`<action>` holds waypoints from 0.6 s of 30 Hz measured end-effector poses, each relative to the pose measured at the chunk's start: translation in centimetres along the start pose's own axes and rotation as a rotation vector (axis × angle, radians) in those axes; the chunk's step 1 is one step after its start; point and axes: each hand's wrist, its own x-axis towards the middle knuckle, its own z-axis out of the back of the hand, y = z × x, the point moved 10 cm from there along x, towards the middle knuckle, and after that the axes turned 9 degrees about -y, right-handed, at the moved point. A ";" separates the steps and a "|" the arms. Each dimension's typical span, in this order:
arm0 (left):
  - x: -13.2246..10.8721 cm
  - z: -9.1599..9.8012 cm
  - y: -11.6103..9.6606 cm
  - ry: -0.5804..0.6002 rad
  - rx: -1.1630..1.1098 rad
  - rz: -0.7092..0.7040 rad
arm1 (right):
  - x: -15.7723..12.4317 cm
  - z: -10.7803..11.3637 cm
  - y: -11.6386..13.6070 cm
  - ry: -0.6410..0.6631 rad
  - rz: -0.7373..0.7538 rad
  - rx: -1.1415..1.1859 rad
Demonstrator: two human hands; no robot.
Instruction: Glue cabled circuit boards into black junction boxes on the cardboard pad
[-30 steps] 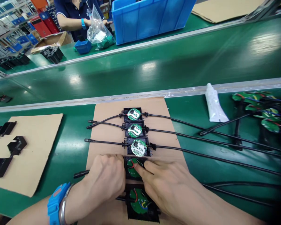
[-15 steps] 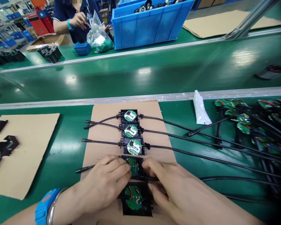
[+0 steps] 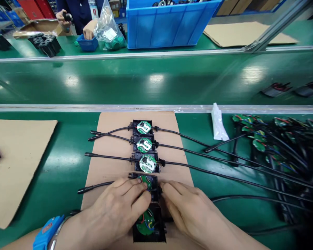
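Observation:
My left hand (image 3: pixel 117 208) has its fingers bent over a round green circuit board (image 3: pixel 146 180) in a black plastic housing (image 3: pixel 153 197). The fingertips press on the board and hide part of it. At that housing's right edge, my right hand (image 3: pixel 189 205) pinches a black cable (image 3: pixel 224 198) where it enters; the fingers cover the grip point. Nearer me lies another housing (image 3: pixel 160 238) holding a green board (image 3: pixel 146 225) with red, blue and yellow wires. Beyond my hands, three housings (image 3: pixel 135 168) carry boards (image 3: pixel 147 164) with white paste, cables leaving both sides.
The housings lie on a cardboard sheet (image 3: pixel 104 125). At right are a white tube (image 3: pixel 219 123) and a heap of wired boards (image 3: pixel 281 139). Another cardboard sheet (image 3: pixel 23 166) lies left. Across the green bench, a co-worker (image 3: pixel 80 17) stands near a blue bin (image 3: pixel 169 27).
My right fingers have closed in at the housing's right edge, and my left fingers have shifted slightly onto the board. The view has turned a little; the co-worker's hand has lowered to a small blue box.

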 end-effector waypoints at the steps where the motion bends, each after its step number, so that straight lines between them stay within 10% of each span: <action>1: 0.2 0.1 -0.1 -0.006 0.014 -0.002 | 0.1 0.0 0.2 0.000 0.025 -0.033; 8: 1.8 0.0 -0.4 0.055 0.070 0.036 | 0.5 0.1 2.9 -0.096 0.274 -0.381; 18: 1.3 -0.6 0.1 0.108 0.004 0.070 | -0.1 2.2 -0.2 -0.248 0.057 0.113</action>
